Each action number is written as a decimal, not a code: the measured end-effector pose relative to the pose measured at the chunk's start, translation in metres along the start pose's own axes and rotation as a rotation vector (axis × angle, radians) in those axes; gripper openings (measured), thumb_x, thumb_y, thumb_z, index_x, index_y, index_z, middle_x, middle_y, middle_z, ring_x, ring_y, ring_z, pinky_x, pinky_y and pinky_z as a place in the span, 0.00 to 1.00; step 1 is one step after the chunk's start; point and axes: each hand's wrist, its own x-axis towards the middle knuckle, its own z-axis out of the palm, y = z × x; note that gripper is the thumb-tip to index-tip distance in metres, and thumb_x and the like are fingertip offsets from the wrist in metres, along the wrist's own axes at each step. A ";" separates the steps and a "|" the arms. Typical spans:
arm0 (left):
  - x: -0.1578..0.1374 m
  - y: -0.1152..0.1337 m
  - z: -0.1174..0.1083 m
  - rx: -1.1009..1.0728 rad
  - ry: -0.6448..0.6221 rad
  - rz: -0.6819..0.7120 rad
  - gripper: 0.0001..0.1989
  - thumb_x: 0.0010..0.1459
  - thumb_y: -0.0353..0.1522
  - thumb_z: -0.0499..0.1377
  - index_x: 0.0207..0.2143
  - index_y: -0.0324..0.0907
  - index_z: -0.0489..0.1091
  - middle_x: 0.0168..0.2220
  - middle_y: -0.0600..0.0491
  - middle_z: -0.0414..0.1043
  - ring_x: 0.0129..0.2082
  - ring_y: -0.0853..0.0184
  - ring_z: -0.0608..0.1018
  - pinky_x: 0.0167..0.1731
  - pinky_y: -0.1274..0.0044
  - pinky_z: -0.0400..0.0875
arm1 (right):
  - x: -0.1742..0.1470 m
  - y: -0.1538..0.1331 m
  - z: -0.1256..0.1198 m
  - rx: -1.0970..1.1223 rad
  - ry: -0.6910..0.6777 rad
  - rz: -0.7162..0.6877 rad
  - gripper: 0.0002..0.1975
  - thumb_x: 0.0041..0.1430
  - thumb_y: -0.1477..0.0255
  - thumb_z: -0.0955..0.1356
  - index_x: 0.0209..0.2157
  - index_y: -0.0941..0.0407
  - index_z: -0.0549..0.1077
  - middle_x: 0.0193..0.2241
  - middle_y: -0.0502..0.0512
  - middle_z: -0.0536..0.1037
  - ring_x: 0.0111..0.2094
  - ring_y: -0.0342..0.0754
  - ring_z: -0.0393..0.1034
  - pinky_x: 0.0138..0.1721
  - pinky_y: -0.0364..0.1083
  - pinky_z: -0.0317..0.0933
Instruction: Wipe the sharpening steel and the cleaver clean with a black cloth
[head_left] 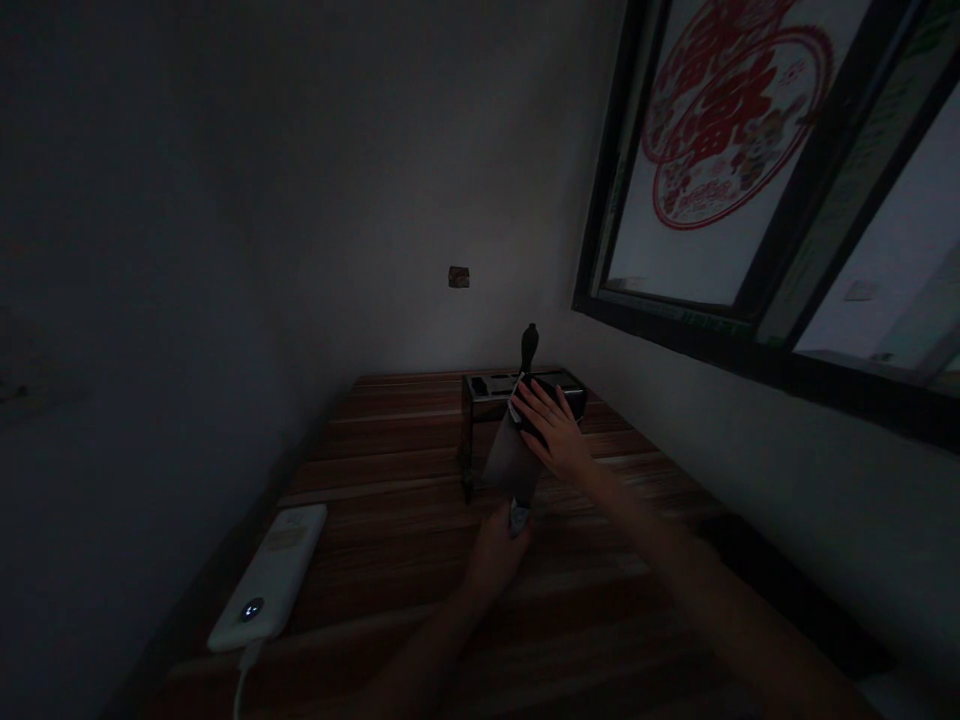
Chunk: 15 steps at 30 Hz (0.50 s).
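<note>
A broad-bladed knife, most like a cleaver (pixel 512 462), slants up and away from me above the table. My left hand (pixel 496 550) is closed round its handle, near the pale metal end. Against the upper part of the blade, my right hand (pixel 559 435) presses a dark, cloth-like piece (pixel 534 438), fingers stretched across it; its exact kind is hard to make out in the dim light. Just behind stands a dark knife rack (pixel 487 390) with a slotted metal top. A black handle (pixel 529 347) sticks upright from it. My right hand hides part of the rack.
A white power bank (pixel 281 565) with a lit display and a cable lies at the left on the wood-striped table (pixel 397 470). A long dark object (pixel 795 595) lies at the right edge. Walls and a window (pixel 697 240) with red decorations border the table.
</note>
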 end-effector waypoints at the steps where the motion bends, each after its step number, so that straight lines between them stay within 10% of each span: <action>1: 0.000 0.000 0.000 -0.003 -0.001 -0.004 0.10 0.51 0.33 0.52 0.34 0.37 0.67 0.29 0.53 0.70 0.28 0.70 0.69 0.29 0.81 0.62 | -0.002 -0.002 0.002 -0.002 -0.011 -0.010 0.25 0.59 0.69 0.56 0.58 0.53 0.47 0.59 0.52 0.49 0.60 0.49 0.36 0.58 0.59 0.33; 15: 0.003 -0.008 0.004 -0.057 0.009 -0.011 0.12 0.47 0.26 0.53 0.37 0.37 0.66 0.37 0.48 0.72 0.36 0.65 0.73 0.37 0.77 0.65 | -0.039 -0.043 0.013 0.031 -0.171 -0.186 0.26 0.58 0.68 0.57 0.58 0.55 0.47 0.58 0.54 0.52 0.60 0.51 0.37 0.57 0.59 0.32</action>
